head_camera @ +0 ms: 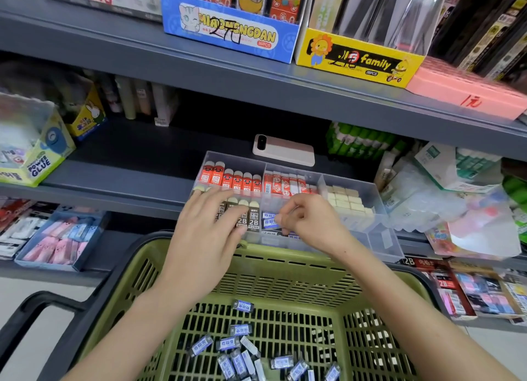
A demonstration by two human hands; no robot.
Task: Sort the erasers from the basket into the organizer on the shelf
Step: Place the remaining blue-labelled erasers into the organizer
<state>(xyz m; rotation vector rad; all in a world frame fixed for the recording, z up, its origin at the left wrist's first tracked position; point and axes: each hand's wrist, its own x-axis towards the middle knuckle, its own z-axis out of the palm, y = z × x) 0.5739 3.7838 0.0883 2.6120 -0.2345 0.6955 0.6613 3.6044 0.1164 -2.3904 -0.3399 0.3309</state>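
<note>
- left hand: fingers straight and spread, lying flat on a row of brown-sleeved erasers printed "2B" in the near-left compartment of the clear plastic organizer; grips nothing.
- right hand: fingers curled, thumb and fingertips pinching one blue-and-white sleeved eraser over the near-middle compartment; same-type erasers sit under it, print too small to read.
- Organizer sits on the grey metal shelf, just beyond the far rim of the green slotted plastic basket.
- Far-left compartment: red-sleeved erasers with cartoon eyes, upright in a row.
- Far-middle compartment: red-and-white sleeved erasers, barcodes showing.
- Right compartment: plain cream eraser blocks, stacked.
- Basket floor, near: loose blue-and-white erasers, scattered at all angles.
- Black basket handle at near left.
- Pale pink phone lies flat on the shelf, just behind the organizer.
- Upper shelf: blue cardboard display box "MIAOMENGDAN", "36PCS", "2元" handwritten over it.
- To its right, yellow display box "family", "36PCS".
- Far right, pink box with "1元" in red.
- Left end of shelf: yellow-green carton "POWER GLUE".
- Lower right: red-and-black pack marked "2B".
</note>
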